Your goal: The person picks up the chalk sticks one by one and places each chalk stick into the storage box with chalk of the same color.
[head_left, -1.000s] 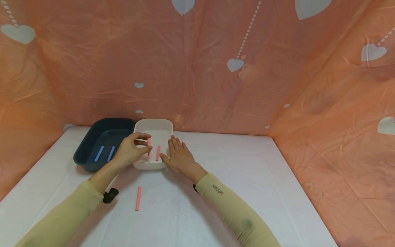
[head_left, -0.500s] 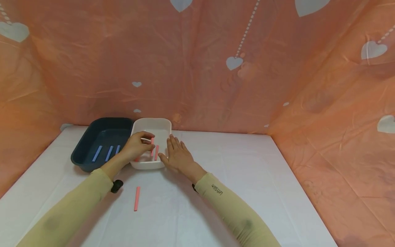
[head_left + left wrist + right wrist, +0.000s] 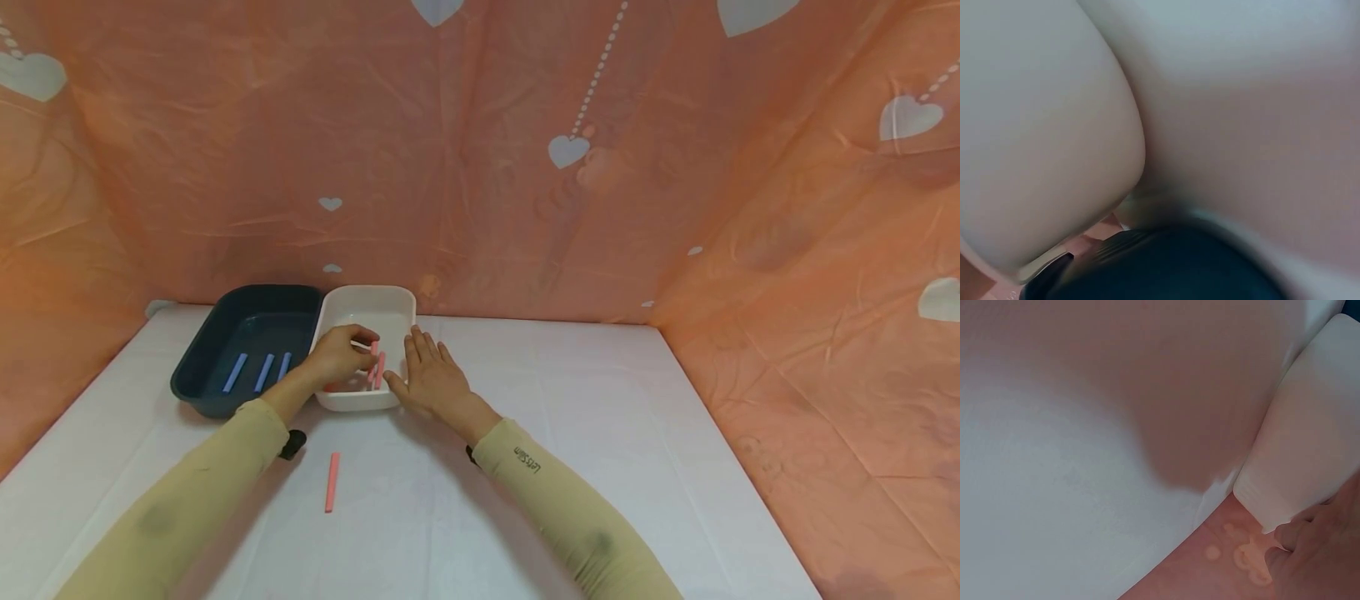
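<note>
- Left hand (image 3: pixel 341 354): pinching held pink stick (image 3: pixel 374 346) between thumb and fingers, narrow grip, over white tray (image 3: pixel 358 402).
- Held pink stick: at left fingertips, inside the tray; fingers cover part. Can't tell if its lower end touches the bottom.
- Right hand (image 3: pixel 437 382): fingers straight, no stick in it, lying along the tray side nearest it.
- Second pink stick (image 3: pixel 380 372): in the tray, between left fingertips and right thumb, just beside the held one.
- Loose pink stick (image 3: pixel 332 483): on table (image 3: pixel 570 467), nearer the body than the left hand.
- Blue sticks (image 3: pixel 263 372): left of the left hand, in dark tray (image 3: pixel 277 327).
- Handling (judged): sticks look light, stiff, thin; material unclear, could snap if squeezed hard. Smooth-looking faces may slip or twist. Best hold: thumb and fingertip on the long sides, near middle or upper end.
- White tray: probably light plastic, may slide if bumped; steady by side wall.
- Left wrist view: blurred, no stick discernible.
</note>
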A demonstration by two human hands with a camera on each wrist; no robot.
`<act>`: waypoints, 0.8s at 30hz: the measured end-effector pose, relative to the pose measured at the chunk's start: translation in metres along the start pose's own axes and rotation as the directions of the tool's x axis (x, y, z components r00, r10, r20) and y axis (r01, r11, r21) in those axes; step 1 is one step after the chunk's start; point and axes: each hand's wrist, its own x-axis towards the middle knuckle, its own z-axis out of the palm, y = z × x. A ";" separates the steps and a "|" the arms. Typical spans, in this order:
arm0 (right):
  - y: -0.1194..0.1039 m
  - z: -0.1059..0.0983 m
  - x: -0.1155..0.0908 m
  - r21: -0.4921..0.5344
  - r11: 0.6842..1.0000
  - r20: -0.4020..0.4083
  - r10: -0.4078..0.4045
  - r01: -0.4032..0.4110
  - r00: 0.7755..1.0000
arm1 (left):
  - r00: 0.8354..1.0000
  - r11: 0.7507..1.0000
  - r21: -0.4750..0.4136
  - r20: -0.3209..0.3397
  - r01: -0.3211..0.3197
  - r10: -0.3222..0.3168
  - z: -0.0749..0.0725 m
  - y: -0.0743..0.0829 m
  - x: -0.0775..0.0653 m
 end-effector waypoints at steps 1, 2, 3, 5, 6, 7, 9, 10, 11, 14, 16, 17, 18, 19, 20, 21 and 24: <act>0.000 0.000 0.000 0.000 1.000 0.002 0.000 0.000 1.000 | 1.000 1.000 0.001 0.002 -0.003 0.003 0.000 -0.001 0.000; 0.000 0.000 0.000 -0.002 1.000 0.004 -0.001 0.001 1.000 | 1.000 1.000 0.002 0.008 0.000 0.000 0.001 -0.001 0.000; 0.000 0.000 0.000 -0.004 1.000 0.004 -0.001 0.001 1.000 | 1.000 1.000 0.001 0.015 0.001 -0.001 0.001 -0.002 0.001; 0.000 0.001 0.000 -0.006 1.000 0.002 -0.004 0.004 1.000 | 1.000 1.000 0.000 0.024 0.009 -0.009 0.001 -0.002 0.001; 0.000 0.001 0.000 -0.006 1.000 0.000 -0.004 0.004 1.000 | 1.000 1.000 0.002 0.028 0.014 -0.014 0.001 -0.001 0.001; 0.001 0.001 0.000 -0.006 1.000 -0.003 -0.004 0.004 1.000 | 0.999 1.000 0.005 0.031 0.020 -0.021 0.001 -0.001 0.002; 0.001 0.001 0.001 -0.007 1.000 -0.005 -0.003 0.003 1.000 | 0.998 0.999 0.015 0.041 0.039 -0.040 0.001 -0.001 0.003; 0.001 0.001 0.001 -0.006 1.000 -0.004 -0.003 0.003 1.000 | 0.998 0.999 0.028 0.041 0.043 -0.044 0.001 -0.001 0.004; 0.000 0.001 0.000 -0.004 1.000 -0.005 -0.004 0.004 1.000 | 0.998 0.998 0.040 0.040 0.049 -0.051 0.001 -0.002 0.005; 0.000 0.000 0.000 0.006 1.000 -0.003 -0.003 0.003 1.000 | 0.998 0.995 0.086 0.033 0.044 -0.047 0.002 -0.004 0.007; 0.000 0.000 0.000 0.009 1.000 -0.005 -0.003 0.003 1.000 | 0.999 0.993 0.112 0.027 0.036 -0.040 0.002 -0.005 0.008; 0.000 0.000 0.000 0.010 1.000 -0.008 -0.003 0.003 1.000 | 0.999 0.992 0.123 0.025 0.034 -0.037 0.002 -0.005 0.008; 0.000 0.000 0.000 0.009 1.000 -0.008 -0.003 0.003 1.000 | 0.999 0.991 0.134 0.023 0.031 -0.034 0.002 -0.006 0.009; 0.000 0.000 0.000 0.009 1.000 -0.013 -0.004 0.004 1.000 | 0.999 0.989 0.143 0.022 0.029 -0.032 0.002 -0.005 0.009; 0.000 0.001 0.000 0.009 1.000 -0.017 -0.004 0.004 1.000 | 0.999 0.988 0.150 0.022 0.027 -0.031 0.003 -0.005 0.009; 0.000 0.001 0.000 0.008 1.000 -0.017 -0.005 0.005 1.000 | 0.999 0.987 0.156 0.023 0.026 -0.030 0.003 -0.005 0.010; 0.001 0.001 0.001 0.013 1.000 -0.022 -0.006 0.006 1.000 | 0.999 0.985 0.170 0.026 0.019 -0.024 0.003 -0.005 0.010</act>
